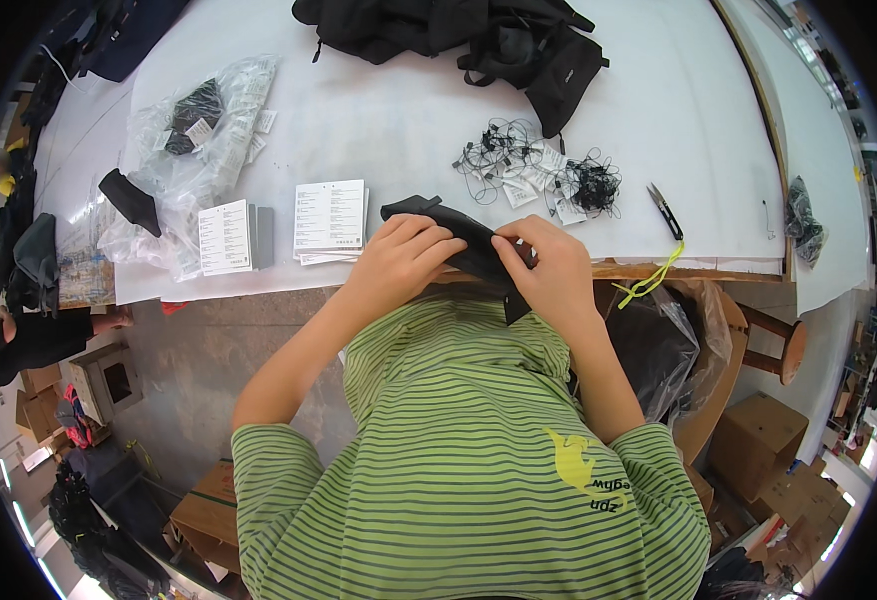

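A small black fabric piece stretches between my hands at the table's near edge. My left hand closes its fingers over the left part. At the other end, my right hand pinches the cloth between thumb and fingers, and a dark corner hangs below it. Two stacks of white printed tags, one at the left and one nearer, lie to the left of my hands. Right of them is a tangle of black tag strings with small white labels.
Thread snips with a yellow cord rest near the table's right front edge. Black garments or bags lie at the back. A clear plastic bag and another black fabric piece are at the left. A wooden stool stands right.
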A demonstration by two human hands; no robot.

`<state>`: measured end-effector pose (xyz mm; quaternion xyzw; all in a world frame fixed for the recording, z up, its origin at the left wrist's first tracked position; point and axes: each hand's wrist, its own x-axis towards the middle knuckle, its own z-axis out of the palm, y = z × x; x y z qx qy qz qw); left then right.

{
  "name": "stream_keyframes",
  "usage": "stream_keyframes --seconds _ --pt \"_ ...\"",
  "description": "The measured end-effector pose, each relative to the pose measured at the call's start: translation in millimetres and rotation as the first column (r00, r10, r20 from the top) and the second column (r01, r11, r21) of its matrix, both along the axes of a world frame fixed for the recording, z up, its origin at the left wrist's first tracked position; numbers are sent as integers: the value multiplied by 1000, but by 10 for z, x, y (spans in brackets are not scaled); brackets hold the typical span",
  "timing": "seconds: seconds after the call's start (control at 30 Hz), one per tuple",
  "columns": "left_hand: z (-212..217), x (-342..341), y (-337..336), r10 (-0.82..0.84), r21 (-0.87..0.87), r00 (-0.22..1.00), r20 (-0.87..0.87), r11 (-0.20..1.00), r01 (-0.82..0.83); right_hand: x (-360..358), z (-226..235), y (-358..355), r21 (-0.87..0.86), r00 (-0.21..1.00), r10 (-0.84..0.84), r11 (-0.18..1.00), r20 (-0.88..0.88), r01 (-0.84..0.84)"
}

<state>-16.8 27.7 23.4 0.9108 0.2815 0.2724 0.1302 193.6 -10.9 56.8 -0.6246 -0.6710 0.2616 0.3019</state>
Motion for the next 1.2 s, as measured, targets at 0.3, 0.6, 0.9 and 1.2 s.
stream_keyframes --seconds 0.3,0.6,0.9,1.2 --pt "-83 76 37 -4 73 998 55 997 0 5 -31 -14 -49 999 -24 999 -35 22" --pt "-111 135 20 -49 40 997 66 998 46 2 -117 -7 15 998 -17 1000 -53 17" --pt "109 219 -73 -208 -365 888 -411 930 49 168 -242 241 101 999 -46 994 -29 49" --pt "35 564 112 -315 -543 820 -478 840 6 228 -328 295 70 990 76 995 -123 -67"
